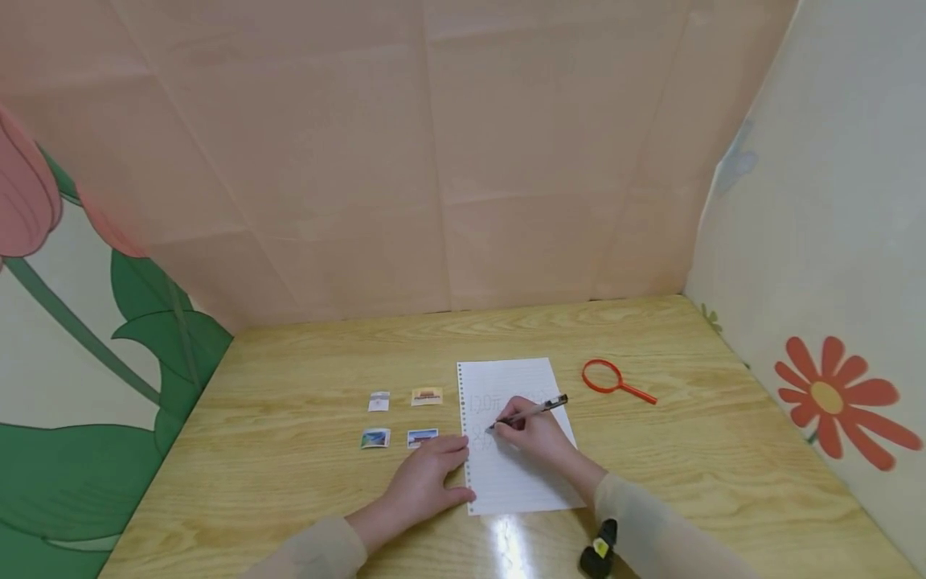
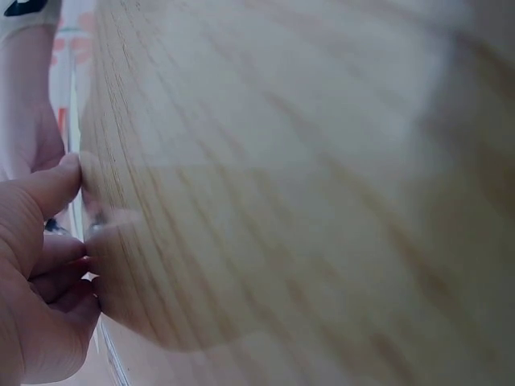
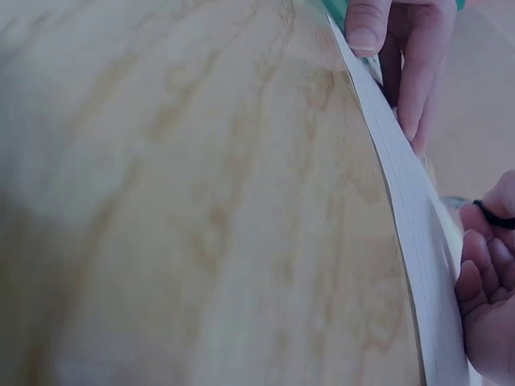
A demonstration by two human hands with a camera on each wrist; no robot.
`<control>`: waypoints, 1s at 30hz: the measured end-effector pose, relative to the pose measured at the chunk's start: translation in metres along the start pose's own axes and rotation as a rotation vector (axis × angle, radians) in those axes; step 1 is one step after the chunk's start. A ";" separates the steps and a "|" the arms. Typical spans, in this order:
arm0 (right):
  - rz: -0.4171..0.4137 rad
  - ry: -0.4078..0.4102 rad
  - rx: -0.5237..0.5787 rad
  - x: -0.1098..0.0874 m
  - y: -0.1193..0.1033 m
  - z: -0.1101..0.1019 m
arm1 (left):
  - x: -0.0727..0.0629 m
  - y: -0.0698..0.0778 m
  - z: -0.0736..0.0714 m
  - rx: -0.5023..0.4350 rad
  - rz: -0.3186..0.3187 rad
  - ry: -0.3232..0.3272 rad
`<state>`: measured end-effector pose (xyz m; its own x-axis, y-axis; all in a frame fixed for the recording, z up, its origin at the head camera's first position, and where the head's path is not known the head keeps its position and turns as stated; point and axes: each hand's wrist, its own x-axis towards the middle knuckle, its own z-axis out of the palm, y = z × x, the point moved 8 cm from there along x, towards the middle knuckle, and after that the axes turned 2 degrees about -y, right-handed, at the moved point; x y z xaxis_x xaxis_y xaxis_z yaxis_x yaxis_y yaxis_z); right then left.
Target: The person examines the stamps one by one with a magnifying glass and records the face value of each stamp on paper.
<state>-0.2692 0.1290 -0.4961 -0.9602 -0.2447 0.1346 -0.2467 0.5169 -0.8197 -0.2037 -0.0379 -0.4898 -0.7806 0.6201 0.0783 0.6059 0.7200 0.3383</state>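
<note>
A lined sheet of paper [image 1: 517, 486] with punched holes down its left edge lies on the table, with faint writing on its upper part. My right hand [image 1: 538, 438] pinches a black pen [image 1: 538, 408], its tip at the paper. In the right wrist view the same hand [image 3: 491, 297] has its fingers curled near the sheet [image 3: 410, 217]. The left hand [image 1: 427, 482] rests at the paper's left edge, thumb and fingers spread along it. In the left wrist view that hand [image 2: 40, 273] touches the tabletop.
Left of the paper lie several small picture cards, among them a landscape card [image 1: 375, 438] and a yellowish card [image 1: 427, 396]. A red magnifying glass [image 1: 602, 375] sits to the right. Behind the wooden table [image 1: 289, 402] hangs a pinkish sheet [image 1: 347, 161].
</note>
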 end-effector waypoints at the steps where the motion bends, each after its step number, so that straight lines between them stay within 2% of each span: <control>1: 0.001 -0.001 0.014 -0.001 0.000 0.000 | 0.000 0.000 0.000 -0.001 0.000 0.000; 5: 0.010 0.002 0.062 -0.004 0.001 -0.003 | 0.000 0.000 0.001 -0.004 0.003 0.005; 9: 0.017 0.005 0.064 -0.005 0.002 -0.005 | 0.000 0.000 0.000 -0.003 0.007 0.014; 13: 0.060 0.022 0.046 -0.006 0.007 -0.007 | -0.001 0.002 -0.002 0.000 0.014 0.023; 18: 0.104 0.045 0.074 -0.007 0.011 -0.010 | -0.001 0.001 -0.002 -0.001 0.011 0.022; 30: 0.088 0.053 0.009 -0.007 0.009 -0.010 | 0.000 -0.001 0.000 -0.004 0.011 0.023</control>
<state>-0.2663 0.1436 -0.4986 -0.9837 -0.1550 0.0912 -0.1604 0.5269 -0.8347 -0.2038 -0.0387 -0.4897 -0.7774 0.6204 0.1033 0.6136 0.7121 0.3410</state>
